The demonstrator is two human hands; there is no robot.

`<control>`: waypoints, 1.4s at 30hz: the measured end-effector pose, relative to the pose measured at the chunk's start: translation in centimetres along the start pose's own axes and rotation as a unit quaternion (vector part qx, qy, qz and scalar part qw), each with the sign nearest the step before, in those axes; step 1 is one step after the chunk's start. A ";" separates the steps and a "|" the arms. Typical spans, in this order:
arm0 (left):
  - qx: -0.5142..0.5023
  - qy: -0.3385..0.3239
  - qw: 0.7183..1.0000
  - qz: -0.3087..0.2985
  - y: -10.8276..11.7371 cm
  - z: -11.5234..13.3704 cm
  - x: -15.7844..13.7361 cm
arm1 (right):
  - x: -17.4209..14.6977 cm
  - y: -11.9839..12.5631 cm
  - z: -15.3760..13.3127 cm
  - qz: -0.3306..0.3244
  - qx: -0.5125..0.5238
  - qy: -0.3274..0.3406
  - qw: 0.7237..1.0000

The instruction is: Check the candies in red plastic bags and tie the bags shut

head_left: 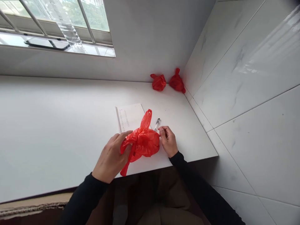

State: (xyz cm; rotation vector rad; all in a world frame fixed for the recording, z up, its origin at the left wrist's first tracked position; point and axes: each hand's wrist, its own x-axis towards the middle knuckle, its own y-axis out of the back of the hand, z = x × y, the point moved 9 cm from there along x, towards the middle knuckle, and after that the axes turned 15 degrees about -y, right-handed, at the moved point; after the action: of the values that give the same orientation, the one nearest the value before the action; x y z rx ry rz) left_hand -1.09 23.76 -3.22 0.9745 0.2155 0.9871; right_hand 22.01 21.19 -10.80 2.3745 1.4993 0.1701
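A knotted red plastic bag (148, 142) is in front of me near the table's front edge, its loose ends sticking out above and below the knot. My left hand (114, 155) grips its left side, thumb and fingers closed around the gathered plastic. At the opposite side, my right hand (168, 140) has its fingertips pinched together at the bag's edge. What is inside the bag cannot be seen. Behind it lies a notebook (127, 116) with columns of small marks, partly covered by the bag. A pen (157, 123) rests just beyond my right fingertips.
Two more tied red bags, one (158, 82) by the back wall and another (177, 82) in the corner, sit on the white table (58, 125). A tiled wall (246, 93) bounds the right side. Torn cardboard (32, 207) shows below the front edge at left. A dark flat device (47, 43) lies on the windowsill.
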 end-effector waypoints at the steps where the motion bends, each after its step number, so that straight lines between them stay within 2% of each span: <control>1: 0.003 -0.001 1.000 -0.002 -0.2 0.1 -0.1 | 0.0 0.2 0.1 0.005 0.006 0.005 1.000; 6: 0.016 -0.020 1.000 -0.012 -0.8 1.0 0.0 | 0.0 0.2 -1.3 -0.005 0.009 0.050 0.999; 14: 0.036 -0.029 0.999 0.000 -0.1 2.1 -0.2 | -1.5 -2.0 -6.3 -0.111 -0.010 0.115 0.987; 17: 0.050 -0.014 0.998 0.022 0.6 1.6 -0.4 | -1.3 -2.0 -6.1 -0.118 -0.008 0.109 0.987; 22: 0.050 0.008 0.998 0.043 1.4 0.6 -0.6 | -1.1 -0.3 -4.9 -0.071 0.010 0.080 0.994; 28: 0.025 0.003 0.999 0.045 1.0 0.7 -0.3 | -3.0 -1.0 -6.5 -0.097 -0.027 0.125 0.987; 34: 0.050 0.000 0.996 0.070 1.6 0.3 -0.5 | -2.4 -0.4 -6.0 -0.064 -0.017 0.116 0.991; 39: 0.045 -0.056 0.997 0.038 0.6 1.5 -0.1 | -2.4 -0.6 -5.9 -0.071 0.003 0.108 0.992; 42: 0.049 -0.048 0.997 0.031 0.6 1.0 -0.1 | -2.2 -0.6 -5.7 -0.077 0.010 0.105 0.991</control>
State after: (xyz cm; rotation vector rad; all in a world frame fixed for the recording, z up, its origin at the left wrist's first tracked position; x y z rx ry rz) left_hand -0.95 23.17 -2.19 1.1206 0.1560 0.9913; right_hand 18.97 20.67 -5.52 2.3033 1.7802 0.3782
